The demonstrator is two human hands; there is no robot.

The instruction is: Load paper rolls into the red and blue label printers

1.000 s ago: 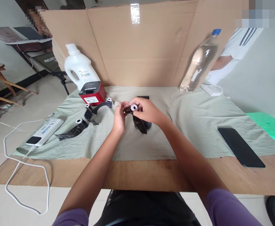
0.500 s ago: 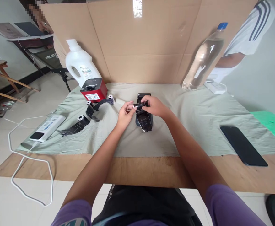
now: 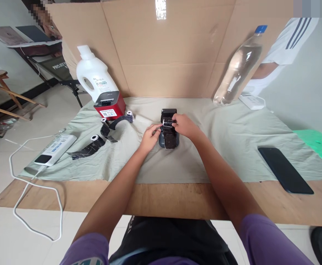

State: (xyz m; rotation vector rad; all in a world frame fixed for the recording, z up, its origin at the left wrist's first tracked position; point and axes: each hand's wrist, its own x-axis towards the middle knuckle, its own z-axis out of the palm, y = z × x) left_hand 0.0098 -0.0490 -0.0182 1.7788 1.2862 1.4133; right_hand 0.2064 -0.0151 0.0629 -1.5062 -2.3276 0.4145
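A black paper roll [image 3: 168, 123] with a white core lies across a dark card-terminal-like device [image 3: 161, 141], and its loose black strip hangs down over the device's front. My right hand [image 3: 187, 126] pinches the roll at its right end. My left hand [image 3: 150, 137] is at the left side of the roll and device, thumb and fingers stretched forward and a little apart, fingertips at the edge. Whether those tips press on the roll or the device is hard to make out. The device's raised back part [image 3: 168, 111] shows behind the roll.
Several black rolls with unwound strips [image 3: 90, 149] lie left, near a red box-shaped device [image 3: 110, 106] and a white jug [image 3: 96, 75]. A white power bank [image 3: 56, 149] with cable sits left, a phone [image 3: 285, 170] right, a water bottle [image 3: 239, 70] behind. Cardboard [image 3: 169, 48] stands at the back.
My left hand has come off the roll's left end and lowered slightly. The roll has shifted a little right, and its strip now hangs straighter over the device.
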